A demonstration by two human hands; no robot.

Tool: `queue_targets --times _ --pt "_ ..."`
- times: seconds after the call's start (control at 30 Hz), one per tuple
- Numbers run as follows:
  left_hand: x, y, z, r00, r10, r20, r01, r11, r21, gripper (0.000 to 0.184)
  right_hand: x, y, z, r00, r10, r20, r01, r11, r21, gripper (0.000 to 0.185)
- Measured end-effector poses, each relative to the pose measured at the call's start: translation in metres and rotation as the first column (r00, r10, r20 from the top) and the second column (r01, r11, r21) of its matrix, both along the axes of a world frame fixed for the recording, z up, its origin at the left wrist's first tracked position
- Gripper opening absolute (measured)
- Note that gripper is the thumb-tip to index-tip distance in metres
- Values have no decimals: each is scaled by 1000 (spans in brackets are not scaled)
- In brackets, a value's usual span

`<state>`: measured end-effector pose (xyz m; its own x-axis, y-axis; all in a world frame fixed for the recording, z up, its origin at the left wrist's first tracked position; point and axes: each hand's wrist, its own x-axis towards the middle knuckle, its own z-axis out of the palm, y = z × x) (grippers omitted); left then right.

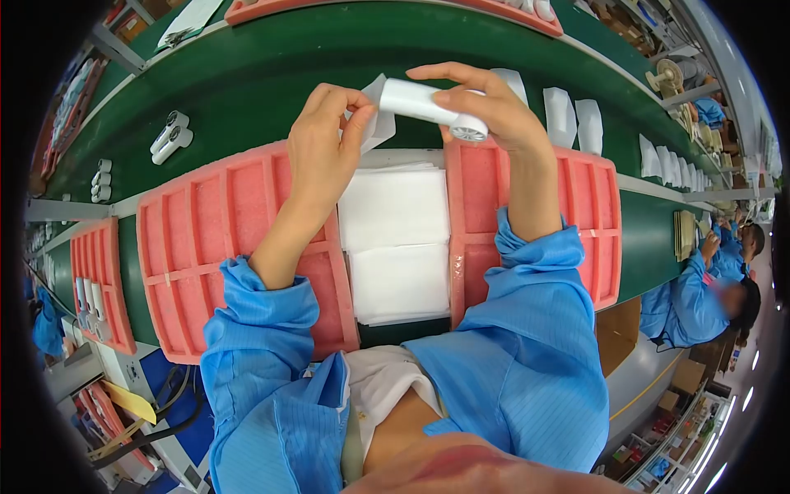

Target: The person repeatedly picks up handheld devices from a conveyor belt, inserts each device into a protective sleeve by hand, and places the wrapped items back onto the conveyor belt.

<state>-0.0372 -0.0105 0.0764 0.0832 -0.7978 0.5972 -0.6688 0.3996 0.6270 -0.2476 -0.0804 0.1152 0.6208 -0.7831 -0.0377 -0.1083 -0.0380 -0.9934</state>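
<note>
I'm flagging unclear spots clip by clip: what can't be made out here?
Head view: part of the white device, covered by the right hand.
Head view: part of the white pouch, behind the left hand and the device.
Head view: far side of the upper pink tray, cut off by the top edge.
Head view: any writing on the paper, too small.

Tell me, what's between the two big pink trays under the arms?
Two stacks of flat white packaging, plus a bit of green tabletop, in the head view.
</note>
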Motion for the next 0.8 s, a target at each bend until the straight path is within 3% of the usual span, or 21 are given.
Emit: queue_targets --times 0.13,0.33,0.4,0.43,0.53,0.67,0.73,0.77,0.8 --pt "1 -1 1 1000 25 -11 -25 998 -50 7 7 -6 -12 999 52 13 -53 994 100 45" --pt "0 2 4 1000 -3 -16 1 993 -122 4 15 -3 -16 993 16 -114 -13 1000 24 48" --pt "-6 3 -2 997 -71 6 71 984 -163 5 25 7 -28 995 -41 -93 31 993 -111 44" --pt "-12 8 0 992 -124 3 122 980 -157 7 30 1 -37 996 -15 -91 -8 967 -256 32" --pt "-14 12 -4 975 -214 57 221 961 -165 18 32 -2 -46 952 -263 -155 107 763 -638 25" --pt "-21 8 5 983 -58 173 79 990 -117 43 27 3 -33 921 -353 -167 224 828 -514 25" --pt "-19 6 -7 952 -51 303 64 998 -31 58 32 15 -21 961 -272 -48 255 940 -226 29" --pt "-16 5 -11 977 -83 198 82 997 13 58 35 19 -17 970 -241 21 242 968 -72 32" --pt "-13 3 -14 990 -109 89 104 993 55 59 36 18 -19 952 -280 122 298 938 -175 33"
